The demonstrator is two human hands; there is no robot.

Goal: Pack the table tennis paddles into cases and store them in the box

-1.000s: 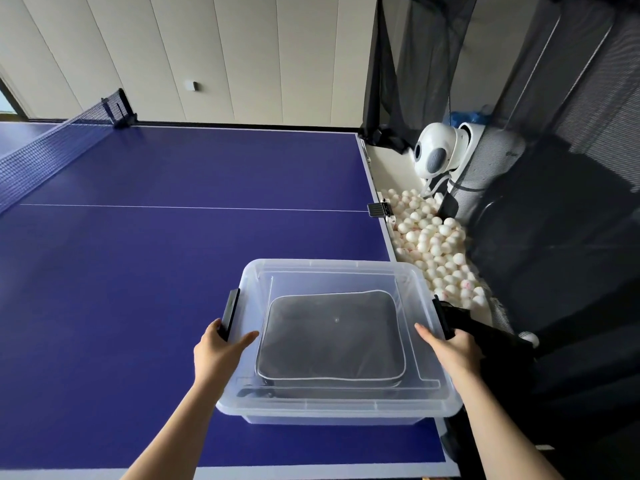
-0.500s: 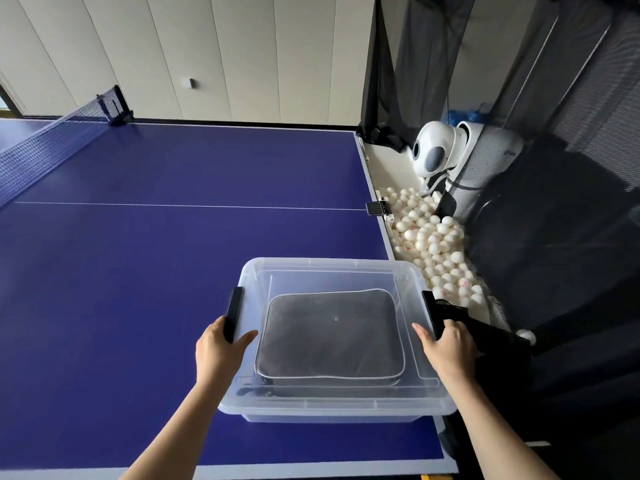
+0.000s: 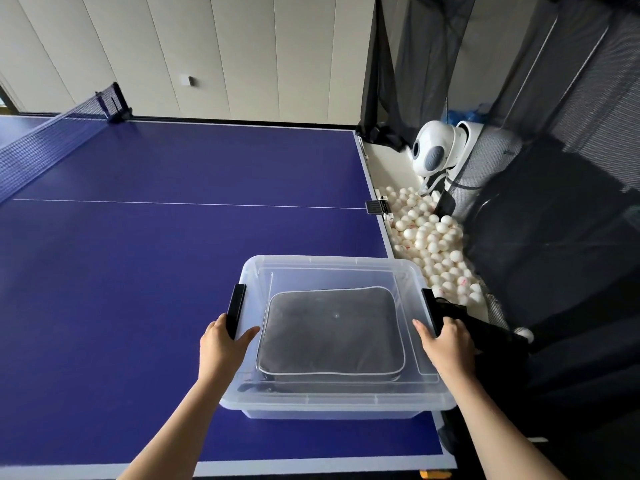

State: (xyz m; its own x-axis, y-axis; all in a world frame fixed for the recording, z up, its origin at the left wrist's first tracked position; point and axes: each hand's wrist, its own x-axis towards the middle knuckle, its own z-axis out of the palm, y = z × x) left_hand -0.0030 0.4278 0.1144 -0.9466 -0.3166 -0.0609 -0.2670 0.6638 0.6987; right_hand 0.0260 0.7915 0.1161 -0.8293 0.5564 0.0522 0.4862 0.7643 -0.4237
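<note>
A clear plastic box (image 3: 332, 400) with its lid on sits at the near right corner of the blue table. Through the lid I see a dark grey paddle case (image 3: 332, 336) with pale piping lying flat inside. My left hand (image 3: 221, 351) grips the black latch (image 3: 236, 308) on the box's left side, thumb over the lid's edge. My right hand (image 3: 446, 344) grips the black latch (image 3: 428, 308) on the right side, thumb on the lid. The paddles themselves are hidden.
The blue table tennis table (image 3: 138, 271) stretches left and away, with its net (image 3: 52, 140) at the far left. Off the right edge lie several white balls (image 3: 429, 233) in a tray, a white ball machine (image 3: 436, 150) and dark netting (image 3: 554, 237).
Both hands have closed in from the lid's sides onto the black latches. The box stays in place.
</note>
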